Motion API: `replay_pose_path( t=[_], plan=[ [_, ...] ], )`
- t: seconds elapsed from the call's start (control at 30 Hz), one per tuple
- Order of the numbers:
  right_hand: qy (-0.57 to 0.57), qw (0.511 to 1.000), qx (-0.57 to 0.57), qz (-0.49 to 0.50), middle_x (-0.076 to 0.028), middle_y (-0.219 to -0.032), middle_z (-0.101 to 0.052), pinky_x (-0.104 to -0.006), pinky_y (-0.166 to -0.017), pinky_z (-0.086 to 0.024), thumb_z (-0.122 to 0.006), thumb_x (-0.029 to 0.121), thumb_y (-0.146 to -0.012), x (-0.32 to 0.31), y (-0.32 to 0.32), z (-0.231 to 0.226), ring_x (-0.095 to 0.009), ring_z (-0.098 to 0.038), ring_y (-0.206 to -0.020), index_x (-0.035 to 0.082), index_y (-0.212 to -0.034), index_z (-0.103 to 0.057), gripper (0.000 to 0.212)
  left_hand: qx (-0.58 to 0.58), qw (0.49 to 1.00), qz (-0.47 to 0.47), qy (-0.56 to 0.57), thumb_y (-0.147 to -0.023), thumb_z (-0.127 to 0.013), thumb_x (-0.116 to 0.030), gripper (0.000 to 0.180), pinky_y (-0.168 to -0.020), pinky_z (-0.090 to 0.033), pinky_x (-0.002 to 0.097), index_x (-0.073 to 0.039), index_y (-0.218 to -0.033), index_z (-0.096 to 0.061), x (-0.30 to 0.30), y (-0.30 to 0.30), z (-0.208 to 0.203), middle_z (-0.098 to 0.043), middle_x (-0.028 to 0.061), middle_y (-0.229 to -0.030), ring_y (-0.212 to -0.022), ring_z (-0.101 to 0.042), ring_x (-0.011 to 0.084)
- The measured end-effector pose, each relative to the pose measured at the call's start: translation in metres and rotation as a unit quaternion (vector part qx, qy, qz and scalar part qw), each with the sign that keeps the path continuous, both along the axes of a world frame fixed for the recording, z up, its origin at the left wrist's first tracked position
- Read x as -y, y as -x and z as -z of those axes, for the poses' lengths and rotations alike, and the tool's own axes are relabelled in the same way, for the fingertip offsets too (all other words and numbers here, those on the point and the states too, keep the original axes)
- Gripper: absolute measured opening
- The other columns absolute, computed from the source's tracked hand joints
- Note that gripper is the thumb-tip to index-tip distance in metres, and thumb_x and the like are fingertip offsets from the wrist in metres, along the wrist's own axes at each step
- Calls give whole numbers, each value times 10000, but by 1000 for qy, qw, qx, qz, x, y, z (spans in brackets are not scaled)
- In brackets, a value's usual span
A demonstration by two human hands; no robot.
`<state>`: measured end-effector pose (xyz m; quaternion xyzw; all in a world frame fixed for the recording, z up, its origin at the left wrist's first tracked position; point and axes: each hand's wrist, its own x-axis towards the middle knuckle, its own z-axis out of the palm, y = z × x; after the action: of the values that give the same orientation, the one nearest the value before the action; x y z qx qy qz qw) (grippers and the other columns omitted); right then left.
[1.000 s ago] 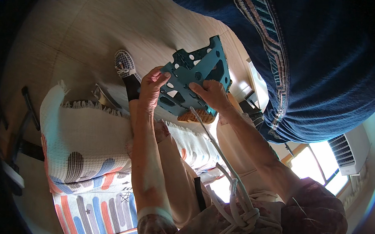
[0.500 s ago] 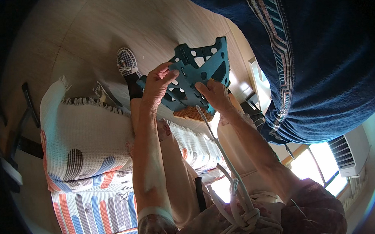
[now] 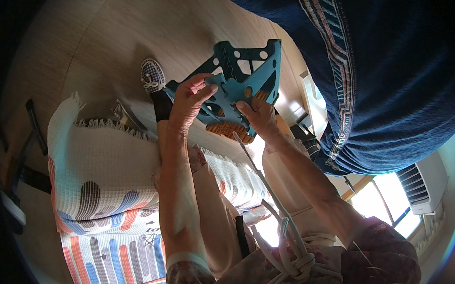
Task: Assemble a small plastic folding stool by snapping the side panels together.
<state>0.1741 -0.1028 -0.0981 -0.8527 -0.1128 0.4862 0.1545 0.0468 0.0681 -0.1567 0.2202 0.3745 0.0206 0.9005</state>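
Observation:
A teal plastic folding stool [image 3: 232, 92] with hinged panels and round cut-outs is held up over my knees. Its panels stand partly spread, meeting at a hinge line in the middle. A brown, ridged surface [image 3: 229, 132] shows beneath the teal panels and through some holes. My left hand [image 3: 192, 98] pinches a panel edge on the left, thumb on top and the other fingers behind it. My right hand [image 3: 260, 116] grips the near right panel, its thumb pressed on the teal face. Fingers under the panels are hidden.
A sofa with a white, striped cover [image 3: 108, 166] is at my left. A person in dark blue cloth [image 3: 391, 81] is close on the right. A checked shoe [image 3: 152, 74] rests on the wooden floor [image 3: 104, 51]. A pale cord [image 3: 264, 176] hangs from my waist.
The stool has tilted, and its far panels have spread further apart. More of the brown surface shows below. Both hands keep their hold, nearly in the same place.

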Motion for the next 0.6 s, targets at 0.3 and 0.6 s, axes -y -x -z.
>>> replay_pose_path(
  t=[0.3, 0.6],
  plan=[
    [5, 998, -21, 57, -28, -501, -487, -324, -436, -346, -649, 581, -810, 0, 7, -3, -95, -425, -503, 10, -590, -590, 615, -27, 1000, -8, -12, -826, -726, -115, 234, -810, -457, 243, -23, -1033, -668, 7, -2, -6, -660, 38, -961, -908, -571, 87],
    [18, 998, -9, 51, -33, -504, -485, -309, -463, -375, -677, 554, -803, 0, 9, 4, -95, -441, -515, 1, -584, -587, 603, -74, 991, -15, -109, -835, -711, -119, 216, -687, -474, 220, -27, -1026, -671, 13, -4, -6, -669, 30, -865, -781, -586, 67]
  ],
)
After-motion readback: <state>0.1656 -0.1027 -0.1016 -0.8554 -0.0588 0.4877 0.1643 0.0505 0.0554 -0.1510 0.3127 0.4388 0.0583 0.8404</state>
